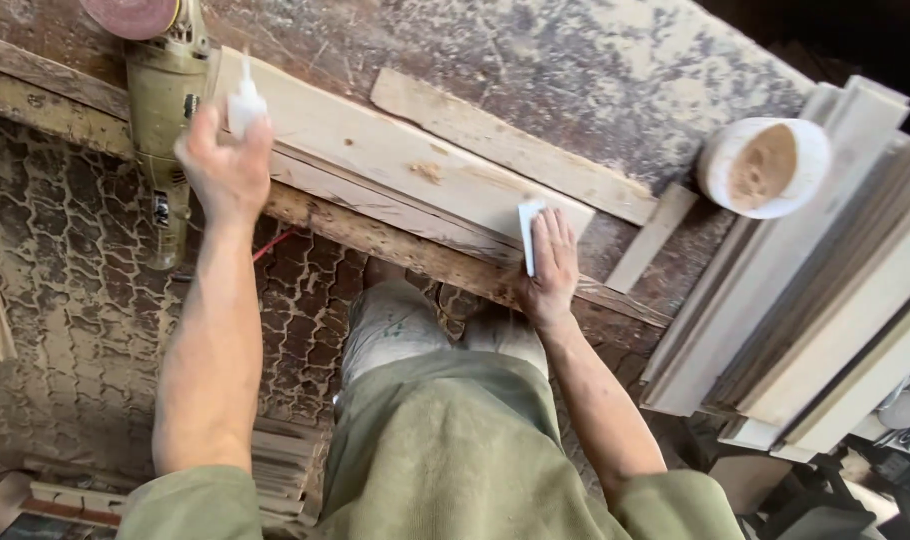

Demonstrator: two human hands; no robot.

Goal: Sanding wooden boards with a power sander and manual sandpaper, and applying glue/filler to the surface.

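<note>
My left hand [225, 165] grips a small white glue bottle [245, 100] with its nozzle pointing up, over the left end of a long pale wooden board [395, 165]. That board lies across a rough, dusty workbench [595, 70]. At the board's right end my right hand [550, 265] holds a thin white flat scraper card [528, 232] upright against the wood. A second narrower pale strip [505, 140] lies just behind the board.
A green angle grinder [165, 110] with a reddish disc rests at the bench's left edge. A white bowl of brown sawdust [765, 165] sits at right, next to a stack of planks [835, 300]. Cracked patterned floor [65, 300] and wood strips lie below.
</note>
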